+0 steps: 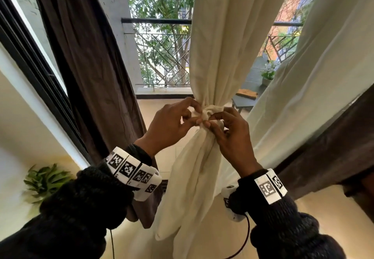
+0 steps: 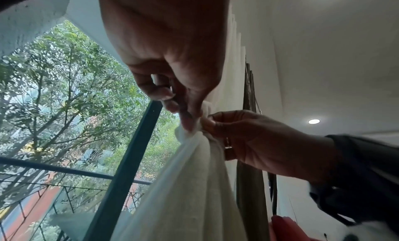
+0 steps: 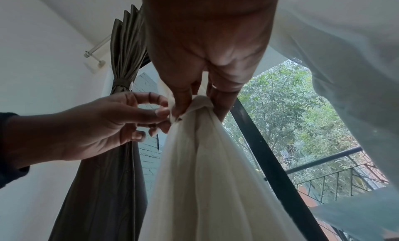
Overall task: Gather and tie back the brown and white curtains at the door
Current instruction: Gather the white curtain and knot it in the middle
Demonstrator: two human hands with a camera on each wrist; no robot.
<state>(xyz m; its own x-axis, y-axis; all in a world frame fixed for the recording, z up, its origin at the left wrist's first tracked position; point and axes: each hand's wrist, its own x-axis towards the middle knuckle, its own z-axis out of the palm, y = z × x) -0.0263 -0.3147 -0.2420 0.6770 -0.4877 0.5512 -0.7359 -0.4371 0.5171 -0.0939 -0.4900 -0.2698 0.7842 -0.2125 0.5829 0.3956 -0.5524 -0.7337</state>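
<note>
A white curtain [image 1: 218, 56] hangs in the middle of the doorway, bunched at waist height into a knot [image 1: 211, 110] of its own white cloth. My left hand [image 1: 197, 114] pinches the knot from the left with thumb and forefinger. My right hand [image 1: 210, 120] pinches it from the right. In the left wrist view, my left hand's fingertips [image 2: 186, 120] grip the cloth against the right hand [image 2: 259, 139]. A brown curtain [image 1: 87, 66] hangs at the left, tied with a band [image 3: 122, 86] in the right wrist view. Another brown curtain [image 1: 334, 147] hangs at the right.
A second white curtain [image 1: 323, 72] drapes at the right. Beyond the doorway are a balcony railing [image 1: 159, 21], trees, a low bench [image 1: 242, 101] and a potted plant [image 1: 268, 74]. A black door frame [image 1: 30, 56] slants at the left, with a green plant [image 1: 46, 179] below.
</note>
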